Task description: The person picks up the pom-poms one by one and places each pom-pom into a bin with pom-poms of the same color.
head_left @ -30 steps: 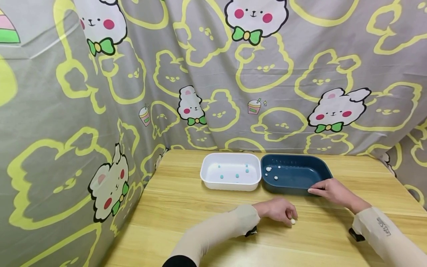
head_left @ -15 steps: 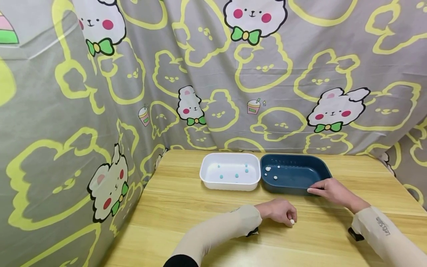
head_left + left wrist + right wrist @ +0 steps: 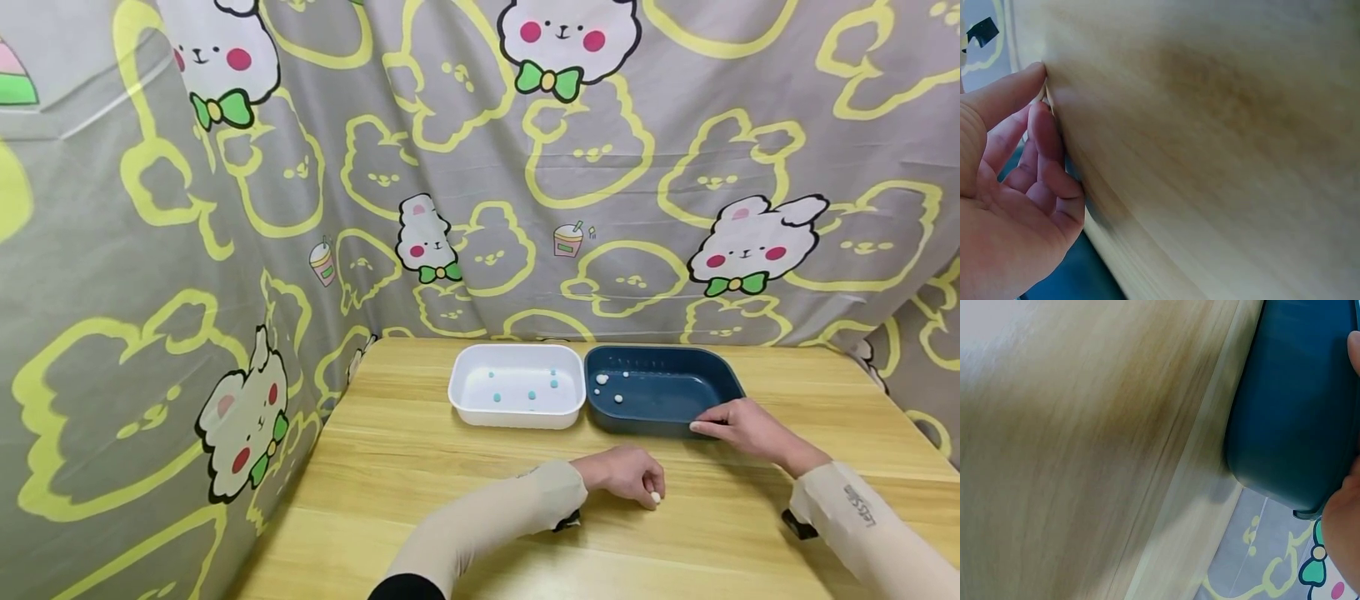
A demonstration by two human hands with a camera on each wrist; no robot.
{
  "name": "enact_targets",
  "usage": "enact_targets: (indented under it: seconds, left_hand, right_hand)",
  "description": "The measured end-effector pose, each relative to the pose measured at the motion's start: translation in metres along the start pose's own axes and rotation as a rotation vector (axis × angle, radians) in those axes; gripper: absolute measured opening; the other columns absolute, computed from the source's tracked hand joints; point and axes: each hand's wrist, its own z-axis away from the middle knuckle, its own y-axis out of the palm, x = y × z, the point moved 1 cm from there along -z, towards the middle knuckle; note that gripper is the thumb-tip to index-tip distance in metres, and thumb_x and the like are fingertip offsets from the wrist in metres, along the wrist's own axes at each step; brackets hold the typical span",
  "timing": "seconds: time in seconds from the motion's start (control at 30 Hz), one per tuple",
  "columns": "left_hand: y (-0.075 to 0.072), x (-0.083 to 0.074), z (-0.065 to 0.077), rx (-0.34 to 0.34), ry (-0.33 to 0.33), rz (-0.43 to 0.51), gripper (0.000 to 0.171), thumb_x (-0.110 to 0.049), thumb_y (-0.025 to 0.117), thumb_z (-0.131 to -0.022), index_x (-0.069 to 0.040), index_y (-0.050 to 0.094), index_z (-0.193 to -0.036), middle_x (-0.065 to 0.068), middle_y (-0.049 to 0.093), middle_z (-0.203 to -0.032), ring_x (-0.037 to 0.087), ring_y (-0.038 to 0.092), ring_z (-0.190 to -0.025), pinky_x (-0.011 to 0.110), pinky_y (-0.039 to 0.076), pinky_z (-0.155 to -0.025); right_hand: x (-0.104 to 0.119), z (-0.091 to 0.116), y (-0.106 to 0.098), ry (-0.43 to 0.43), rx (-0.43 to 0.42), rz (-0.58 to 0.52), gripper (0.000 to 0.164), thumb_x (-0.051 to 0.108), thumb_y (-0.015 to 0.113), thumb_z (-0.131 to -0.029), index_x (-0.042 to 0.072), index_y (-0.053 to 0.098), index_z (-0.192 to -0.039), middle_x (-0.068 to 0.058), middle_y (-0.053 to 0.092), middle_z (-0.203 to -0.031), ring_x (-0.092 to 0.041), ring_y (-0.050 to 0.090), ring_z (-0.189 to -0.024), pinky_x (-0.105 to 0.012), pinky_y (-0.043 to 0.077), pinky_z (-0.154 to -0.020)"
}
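My left hand (image 3: 626,477) is low over the wooden table in front of the tubs, pinching a small white ball (image 3: 656,497) between thumb and forefinger. Its other fingers are curled in, and in the left wrist view the pinching fingertips (image 3: 1038,72) are right at the tabletop and mostly hide the ball. My right hand (image 3: 746,429) grips the front right rim of a dark blue tub (image 3: 645,425), thumb outside and fingers over the edge. Several white balls (image 3: 602,380) lie at the left end inside that tub.
A white tub (image 3: 517,417) holding several small light-blue pieces (image 3: 532,395) stands against the dark blue tub's left side. Both sit near the back edge of the wooden table (image 3: 405,467). A patterned grey curtain (image 3: 480,167) hangs behind and along the left.
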Motion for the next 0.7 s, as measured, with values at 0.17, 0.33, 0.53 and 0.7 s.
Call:
enact_targets:
  seconds: [0.17, 0.33, 0.53, 0.7]
  left_hand:
    - [0.0, 0.004, 0.0, 0.001, -0.002, 0.026, 0.009, -0.022, 0.076, -0.082, -0.021, 0.071, -0.089, -0.02, 0.058, -0.071, -0.013, 0.048, -0.066, 0.003, 0.036, -0.063]
    - [0.001, 0.009, 0.003, -0.006, -0.004, 0.056, 0.009, -0.02, 0.076, -0.081, -0.019, 0.071, -0.089, -0.019, 0.058, -0.071, -0.012, 0.049, -0.066, 0.004, 0.036, -0.063]
    - [-0.001, 0.017, 0.013, -0.017, -0.001, 0.111, 0.009, -0.017, 0.076, -0.081, -0.017, 0.071, -0.088, -0.018, 0.057, -0.072, -0.01, 0.049, -0.066, 0.004, 0.037, -0.063]
    - [-0.005, 0.025, 0.022, -0.05, 0.003, 0.146, 0.01, -0.018, 0.077, -0.08, -0.017, 0.071, -0.088, -0.018, 0.058, -0.072, -0.01, 0.049, -0.067, 0.005, 0.038, -0.064]
  right_hand:
    - [-0.001, -0.002, -0.001, 0.01, 0.02, 0.02, 0.013, 0.022, 0.067, -0.089, 0.013, 0.076, -0.085, 0.008, 0.07, -0.079, 0.003, 0.058, -0.07, -0.024, 0.05, -0.06]
    - [0.0, -0.002, -0.001, 0.024, 0.028, 0.02, 0.013, 0.023, 0.067, -0.089, 0.014, 0.076, -0.085, 0.01, 0.069, -0.078, 0.003, 0.058, -0.069, -0.024, 0.049, -0.06]
    - [0.002, -0.001, 0.0, 0.033, 0.027, 0.0, 0.013, 0.023, 0.067, -0.089, 0.014, 0.076, -0.085, 0.01, 0.069, -0.078, 0.001, 0.058, -0.067, -0.023, 0.048, -0.059]
    - [0.002, 0.0, -0.001, 0.03, 0.031, -0.005, 0.014, 0.023, 0.066, -0.089, 0.014, 0.076, -0.086, 0.01, 0.069, -0.078, 0.0, 0.059, -0.067, -0.024, 0.048, -0.058]
